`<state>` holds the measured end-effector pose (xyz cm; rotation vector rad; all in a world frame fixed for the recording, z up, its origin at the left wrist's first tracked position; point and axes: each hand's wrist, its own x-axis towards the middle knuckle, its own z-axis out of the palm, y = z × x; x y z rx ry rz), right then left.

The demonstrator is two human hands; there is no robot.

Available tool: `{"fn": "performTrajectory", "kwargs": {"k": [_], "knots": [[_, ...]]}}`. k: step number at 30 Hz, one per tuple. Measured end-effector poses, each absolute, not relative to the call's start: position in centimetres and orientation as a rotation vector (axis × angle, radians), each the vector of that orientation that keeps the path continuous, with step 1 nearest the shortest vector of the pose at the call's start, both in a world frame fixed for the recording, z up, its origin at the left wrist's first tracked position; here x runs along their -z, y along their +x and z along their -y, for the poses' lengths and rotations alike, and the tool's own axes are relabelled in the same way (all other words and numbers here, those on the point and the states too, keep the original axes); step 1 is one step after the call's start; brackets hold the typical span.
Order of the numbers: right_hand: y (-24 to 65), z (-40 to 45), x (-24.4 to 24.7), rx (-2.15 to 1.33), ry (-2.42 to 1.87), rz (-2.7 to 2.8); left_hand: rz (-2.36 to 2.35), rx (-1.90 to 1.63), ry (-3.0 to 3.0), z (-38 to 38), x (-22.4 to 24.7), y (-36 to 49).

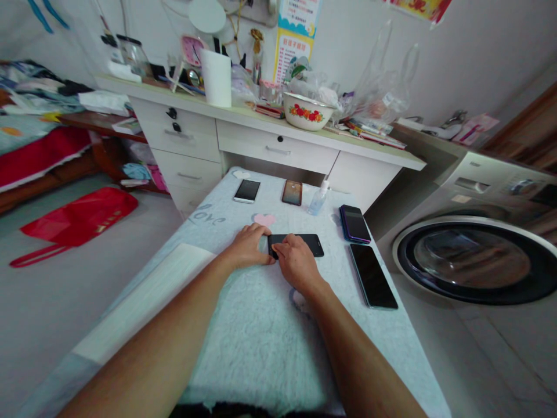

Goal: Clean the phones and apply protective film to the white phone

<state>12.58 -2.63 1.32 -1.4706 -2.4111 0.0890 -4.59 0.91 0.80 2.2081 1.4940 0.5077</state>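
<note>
Room: desk [243, 134] at the far side, washer [491, 200] on my right.
Cloth [248, 337]: pale, under everything I'm working with.
Dark phone [315, 245]: flat on the cloth, crosswise before me.
Left hand [247, 248]: thumb and fingers narrowed around its left end.
Right hand [298, 262]: fingers bunched narrow on the screen; whether they pinch anything, I cannot tell.
Feel: likely light, stiff, slick, its glass fragile.
Hold: by the edges, I'd judge, pressing gently.
Near: spray bottle [317, 200] beyond it; white phone [247, 191] farther left; large phone [374, 277] to the right.
</note>
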Motion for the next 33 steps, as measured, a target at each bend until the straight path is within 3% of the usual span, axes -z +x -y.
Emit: {"fn": "performTrajectory", "kwargs": {"k": [12, 33], "knots": [[12.3, 3.0, -1.3, -0.108, -1.361, 2.463, -1.475, -0.533, 2.256, -1.5, 0.3, -4.9], [12.4, 2.1, -0.8, -0.033, -1.558, 2.371, -1.466, -0.534, 2.202, -1.2, -0.5, -4.8]]}}
